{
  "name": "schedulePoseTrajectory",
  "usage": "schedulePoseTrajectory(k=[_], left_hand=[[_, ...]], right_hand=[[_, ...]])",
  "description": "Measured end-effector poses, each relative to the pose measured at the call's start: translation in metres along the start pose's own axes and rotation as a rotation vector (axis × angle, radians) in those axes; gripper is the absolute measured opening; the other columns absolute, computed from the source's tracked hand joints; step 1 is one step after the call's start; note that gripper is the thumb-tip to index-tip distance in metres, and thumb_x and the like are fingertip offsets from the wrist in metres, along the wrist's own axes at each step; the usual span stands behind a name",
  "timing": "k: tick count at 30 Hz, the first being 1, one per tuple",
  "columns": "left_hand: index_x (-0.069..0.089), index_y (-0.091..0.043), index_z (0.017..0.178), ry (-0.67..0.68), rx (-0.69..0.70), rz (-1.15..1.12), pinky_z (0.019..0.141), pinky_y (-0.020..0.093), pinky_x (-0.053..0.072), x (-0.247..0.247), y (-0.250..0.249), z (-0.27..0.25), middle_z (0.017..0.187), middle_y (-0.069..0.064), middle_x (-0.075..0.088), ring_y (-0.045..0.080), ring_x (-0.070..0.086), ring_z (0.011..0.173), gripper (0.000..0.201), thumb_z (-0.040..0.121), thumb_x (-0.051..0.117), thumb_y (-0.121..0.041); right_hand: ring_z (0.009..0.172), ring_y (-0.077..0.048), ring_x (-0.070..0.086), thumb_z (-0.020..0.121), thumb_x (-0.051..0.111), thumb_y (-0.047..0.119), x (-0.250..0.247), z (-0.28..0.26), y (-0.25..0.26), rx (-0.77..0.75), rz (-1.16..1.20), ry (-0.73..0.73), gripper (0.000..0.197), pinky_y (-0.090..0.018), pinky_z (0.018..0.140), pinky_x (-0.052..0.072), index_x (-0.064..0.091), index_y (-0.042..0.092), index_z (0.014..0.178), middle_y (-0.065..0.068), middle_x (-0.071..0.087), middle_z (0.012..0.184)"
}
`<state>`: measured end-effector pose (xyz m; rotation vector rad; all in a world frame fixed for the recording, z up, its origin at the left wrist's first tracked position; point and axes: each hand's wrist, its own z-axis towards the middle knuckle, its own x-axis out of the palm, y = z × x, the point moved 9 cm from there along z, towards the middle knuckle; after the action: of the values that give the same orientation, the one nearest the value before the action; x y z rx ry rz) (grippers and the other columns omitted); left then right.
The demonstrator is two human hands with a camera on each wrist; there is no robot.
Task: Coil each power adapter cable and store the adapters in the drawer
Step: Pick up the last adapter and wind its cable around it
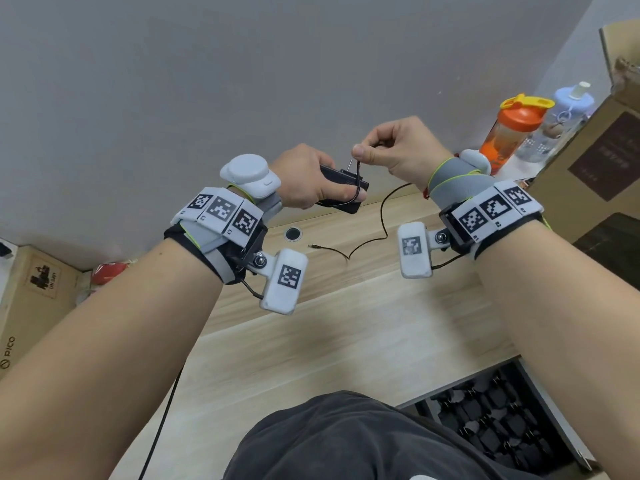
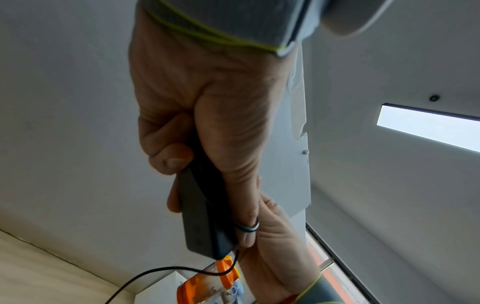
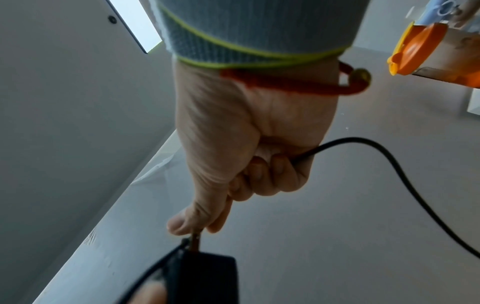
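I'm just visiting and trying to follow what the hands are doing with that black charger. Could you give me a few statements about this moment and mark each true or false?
1. The left hand grips the black adapter above the desk. True.
2. The right hand is empty. False: it pinches the cable close to the adapter's prongs.
3. The whole cable is already wound up. False: a long stretch hangs loose, and its plug tip lies on the desk.
4. The drawer is open and holds dark adapters. True.
5. An orange-lidded bottle stands at the desk's far right. True.
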<state>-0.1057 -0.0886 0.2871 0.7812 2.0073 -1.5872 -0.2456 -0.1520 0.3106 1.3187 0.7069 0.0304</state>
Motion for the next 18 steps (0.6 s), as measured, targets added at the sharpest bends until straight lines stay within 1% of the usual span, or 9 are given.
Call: schedulePoseTrajectory(k=[2, 4, 7, 10, 11, 13, 14, 17, 18], left_hand=[[0.065, -0.017, 0.072, 0.011, 0.020, -0.070, 0.051, 0.024, 0.033, -0.001, -0.004, -0.001, 0.052, -0.007, 0.052, 0.016, 0.042, 0.048, 0.043, 0.063, 0.087, -0.054], [0.063, -0.018, 0.069, 0.012, 0.042, -0.148, 0.046, 0.022, 0.032, -0.002, -0.008, -0.002, 0.051, -0.007, 0.052, 0.015, 0.040, 0.047, 0.039, 0.066, 0.087, -0.048], [0.062, -0.016, 0.071, -0.026, 0.063, -0.277, 0.043, 0.021, 0.030, -0.005, -0.009, -0.001, 0.055, -0.002, 0.051, 0.016, 0.038, 0.046, 0.037, 0.069, 0.088, -0.043], [0.064, -0.011, 0.079, -0.065, 0.076, -0.411, 0.044, 0.022, 0.029, -0.007, -0.007, 0.002, 0.065, 0.009, 0.058, 0.021, 0.039, 0.055, 0.046, 0.062, 0.089, -0.046], [0.064, -0.009, 0.082, -0.083, 0.078, -0.447, 0.044, 0.022, 0.028, -0.009, -0.006, 0.002, 0.067, 0.011, 0.059, 0.022, 0.040, 0.058, 0.049, 0.062, 0.089, -0.046], [0.065, -0.007, 0.085, -0.137, 0.073, -0.497, 0.044, 0.022, 0.028, -0.014, -0.004, 0.004, 0.068, 0.011, 0.061, 0.023, 0.040, 0.060, 0.049, 0.065, 0.088, -0.045], [0.066, -0.005, 0.087, -0.170, 0.063, -0.512, 0.043, 0.022, 0.028, -0.018, -0.001, 0.005, 0.068, 0.011, 0.061, 0.023, 0.040, 0.060, 0.051, 0.065, 0.087, -0.046], [0.067, 0.002, 0.094, -0.240, 0.019, -0.513, 0.042, 0.023, 0.031, -0.024, 0.010, 0.007, 0.072, 0.011, 0.062, 0.022, 0.041, 0.059, 0.065, 0.063, 0.087, -0.052], [0.066, 0.004, 0.096, -0.253, -0.002, -0.499, 0.043, 0.024, 0.031, -0.025, 0.013, 0.008, 0.072, 0.010, 0.062, 0.022, 0.042, 0.059, 0.071, 0.061, 0.087, -0.054]], right_hand=[[0.044, -0.003, 0.033, 0.088, 0.071, 0.034, 0.004, 0.000, -0.007, 0.020, 0.024, 0.000, 0.023, -0.018, 0.049, 0.031, 0.066, 0.018, 0.071, 0.016, 0.043, 0.046], [0.047, -0.008, 0.032, 0.091, 0.067, 0.036, 0.009, -0.001, -0.014, 0.038, 0.079, -0.009, 0.026, -0.024, 0.049, 0.030, 0.067, 0.018, 0.072, 0.009, 0.043, 0.052], [0.046, -0.008, 0.032, 0.097, 0.059, 0.035, 0.018, -0.003, -0.021, 0.066, 0.141, -0.025, 0.031, -0.024, 0.047, 0.028, 0.065, 0.014, 0.074, 0.011, 0.039, 0.049], [0.043, -0.007, 0.030, 0.100, 0.053, 0.028, 0.028, -0.006, -0.030, 0.108, 0.159, -0.029, 0.036, -0.022, 0.045, 0.024, 0.062, -0.004, 0.088, 0.013, 0.038, 0.047], [0.042, -0.008, 0.029, 0.099, 0.053, 0.026, 0.032, -0.008, -0.032, 0.112, 0.150, -0.017, 0.034, -0.022, 0.045, 0.023, 0.062, -0.005, 0.088, 0.011, 0.039, 0.047], [0.043, -0.009, 0.028, 0.100, 0.051, 0.028, 0.044, -0.013, -0.032, 0.101, 0.128, 0.043, 0.030, -0.022, 0.044, 0.022, 0.067, 0.008, 0.083, 0.008, 0.038, 0.050], [0.043, -0.009, 0.027, 0.101, 0.050, 0.030, 0.050, -0.017, -0.031, 0.096, 0.118, 0.080, 0.030, -0.021, 0.044, 0.022, 0.069, 0.013, 0.084, 0.008, 0.036, 0.051], [0.042, -0.004, 0.026, 0.102, 0.049, 0.030, 0.062, -0.024, -0.024, 0.076, 0.055, 0.147, 0.029, -0.014, 0.044, 0.024, 0.073, 0.015, 0.094, 0.015, 0.030, 0.047], [0.041, -0.005, 0.026, 0.102, 0.050, 0.029, 0.064, -0.025, -0.020, 0.064, 0.003, 0.156, 0.028, -0.014, 0.044, 0.024, 0.073, 0.015, 0.096, 0.014, 0.028, 0.046]])
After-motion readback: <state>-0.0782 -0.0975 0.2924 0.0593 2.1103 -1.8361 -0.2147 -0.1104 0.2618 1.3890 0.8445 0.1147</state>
